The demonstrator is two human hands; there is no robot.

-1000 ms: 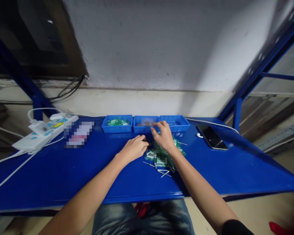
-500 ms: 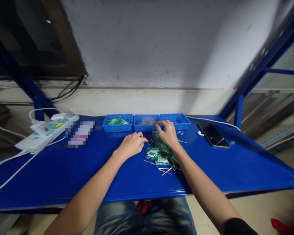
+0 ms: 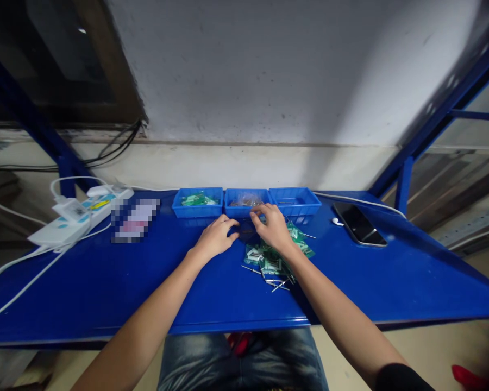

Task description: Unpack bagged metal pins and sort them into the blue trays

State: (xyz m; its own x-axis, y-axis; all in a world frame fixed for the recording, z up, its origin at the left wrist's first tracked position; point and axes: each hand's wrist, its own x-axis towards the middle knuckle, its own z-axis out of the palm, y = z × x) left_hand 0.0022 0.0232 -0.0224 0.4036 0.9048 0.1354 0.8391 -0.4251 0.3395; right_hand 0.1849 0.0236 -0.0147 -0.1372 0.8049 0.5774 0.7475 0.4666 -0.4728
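My left hand (image 3: 215, 238) hovers just above the blue tabletop in front of the middle bin, thumb and index finger apart, with nothing visible between them. Facing it, my right hand (image 3: 274, 227) pinches what looks like a thin metal blind rivet (image 3: 248, 220) whose shaft points left from the fingertips. Under and beside my right wrist lies a heap of small green-and-clear packets (image 3: 272, 265) with white pieces inside. Several loose blind rivets (image 3: 275, 281) are scattered at the heap's near edge. The middle blue bin (image 3: 232, 212), behind my fingers, contains brownish small parts and clear plastic.
The left blue bin (image 3: 198, 210) has green packets in it; the right blue bin (image 3: 305, 209) holds a thin pin. A phone (image 3: 361, 225) and a white earbud (image 3: 337, 221) lie to the right. A power strip (image 3: 71, 225) with cables and a blurred-out item (image 3: 136, 220) are left.
My right hand has drawn back from the middle bin, a little left and nearer. My left thumb and index finger have spread apart. The view has shifted slightly.
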